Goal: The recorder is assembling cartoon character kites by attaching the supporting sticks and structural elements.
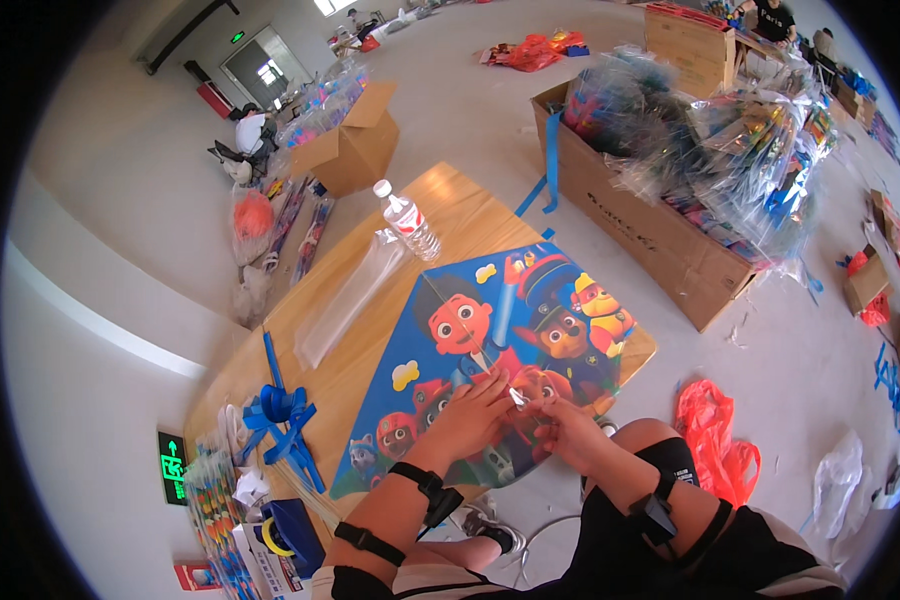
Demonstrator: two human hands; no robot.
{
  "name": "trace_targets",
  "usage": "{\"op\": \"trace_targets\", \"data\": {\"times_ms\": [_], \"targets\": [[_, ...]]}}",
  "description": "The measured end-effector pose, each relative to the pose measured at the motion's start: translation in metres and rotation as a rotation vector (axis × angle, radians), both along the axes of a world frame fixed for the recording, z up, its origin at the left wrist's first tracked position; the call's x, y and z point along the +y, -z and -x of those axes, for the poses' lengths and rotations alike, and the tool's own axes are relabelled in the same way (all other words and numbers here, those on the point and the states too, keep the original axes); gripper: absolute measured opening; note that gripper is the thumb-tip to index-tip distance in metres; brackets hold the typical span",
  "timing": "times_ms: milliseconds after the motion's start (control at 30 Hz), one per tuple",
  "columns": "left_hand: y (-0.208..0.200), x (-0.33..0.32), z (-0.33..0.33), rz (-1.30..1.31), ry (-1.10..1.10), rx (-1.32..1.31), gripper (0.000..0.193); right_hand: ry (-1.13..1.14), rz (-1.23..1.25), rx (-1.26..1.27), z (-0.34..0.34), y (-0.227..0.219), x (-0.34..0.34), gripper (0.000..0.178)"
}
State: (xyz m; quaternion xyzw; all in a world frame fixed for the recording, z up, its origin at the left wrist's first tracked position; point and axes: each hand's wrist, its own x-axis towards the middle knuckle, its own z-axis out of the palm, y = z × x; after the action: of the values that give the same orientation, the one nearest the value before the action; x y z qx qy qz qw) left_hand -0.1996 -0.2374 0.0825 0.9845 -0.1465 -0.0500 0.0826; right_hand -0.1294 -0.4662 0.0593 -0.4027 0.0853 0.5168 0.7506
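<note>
A kite printed with cartoon characters on a blue ground lies spread over the wooden table in front of me. My left hand rests on its middle, fingers stretched over the printed sheet beside the central seam. Just right of it, my right hand is closed in a pinch at a small shiny whitish piece. That piece sits between the two hands, too small to name. The right fingertips partly hide what they grip.
On the wooden table are a water bottle, a clear plastic sleeve and tangled blue strapping. A long cardboard box of wrapped goods stands beyond at the right. A red plastic bag lies on the floor.
</note>
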Motion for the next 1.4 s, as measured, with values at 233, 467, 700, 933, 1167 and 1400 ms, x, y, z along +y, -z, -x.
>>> {"op": "trace_targets", "data": {"times_ms": [233,467,700,933,1167,1400], "targets": [[-0.007,-0.002,0.000,0.208,-0.122,0.068,0.066,-0.009,0.005,0.011,0.001,-0.002,0.001,0.024],[0.002,-0.010,0.001,0.155,-0.156,0.071,0.066,-0.007,0.038,0.002,0.002,0.000,0.000,0.025],[0.002,-0.014,0.002,0.041,-0.125,0.058,0.065,0.004,0.036,0.012,0.003,0.002,-0.002,0.022],[-0.004,-0.010,0.003,0.041,-0.051,0.131,0.066,0.019,0.037,0.113,0.004,0.000,-0.005,0.030],[-0.002,-0.006,-0.002,0.013,0.008,0.140,0.064,-0.018,0.003,0.211,0.003,0.000,-0.008,0.029],[-0.006,-0.005,-0.007,0.091,0.053,0.157,0.061,0.031,0.014,0.233,0.004,-0.008,-0.014,0.029]]}}
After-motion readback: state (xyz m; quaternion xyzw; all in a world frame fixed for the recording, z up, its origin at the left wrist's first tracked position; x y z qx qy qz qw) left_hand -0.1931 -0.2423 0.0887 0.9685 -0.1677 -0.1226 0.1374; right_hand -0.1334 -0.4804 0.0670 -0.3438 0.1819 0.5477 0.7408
